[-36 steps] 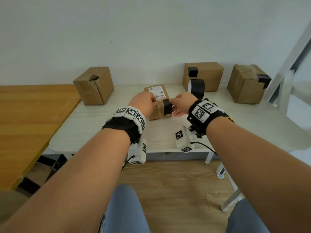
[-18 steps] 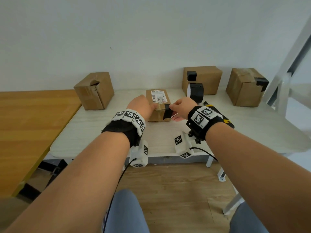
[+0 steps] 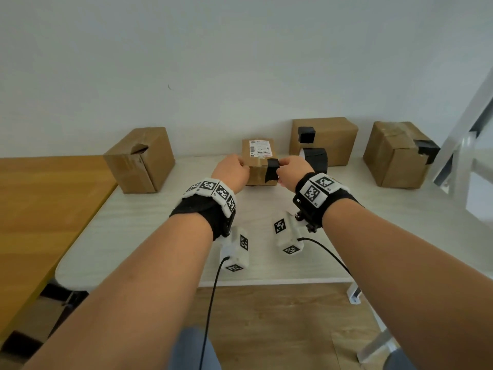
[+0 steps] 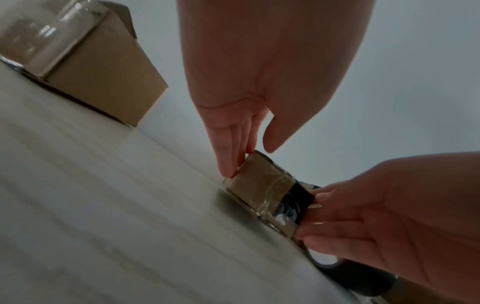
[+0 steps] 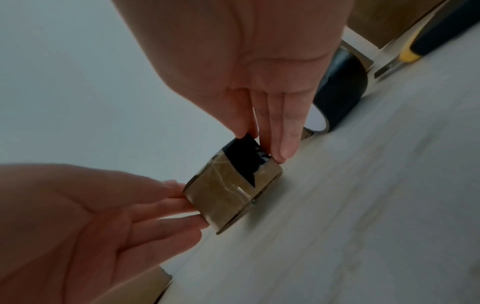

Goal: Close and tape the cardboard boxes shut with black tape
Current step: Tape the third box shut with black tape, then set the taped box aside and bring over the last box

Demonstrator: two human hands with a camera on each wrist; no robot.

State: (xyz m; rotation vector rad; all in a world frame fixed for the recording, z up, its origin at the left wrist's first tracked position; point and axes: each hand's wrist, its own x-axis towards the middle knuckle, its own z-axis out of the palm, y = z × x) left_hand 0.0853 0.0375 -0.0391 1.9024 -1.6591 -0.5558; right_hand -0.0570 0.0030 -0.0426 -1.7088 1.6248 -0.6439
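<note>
Blur on both wrist views makes the print on the small box [image 3: 260, 162] unreadable for us, and its white label only shows from the head view. We've got that box in the middle of the pale surface [image 3: 149, 225], hands on either side. Our left hand [image 3: 231, 170] has straight fingers [image 4: 228, 152] laid against the box's left end, thumb lifted clear. Our right hand [image 3: 290, 170] pinches the black tape strip [image 3: 272, 170] at the top right corner, other fingers [image 5: 283, 133] straight down the right end. Right wrist view shows the tape roll [image 5: 337, 92] just behind, mostly hidden overhead by our hand. Three bigger boxes sit further back.
</note>
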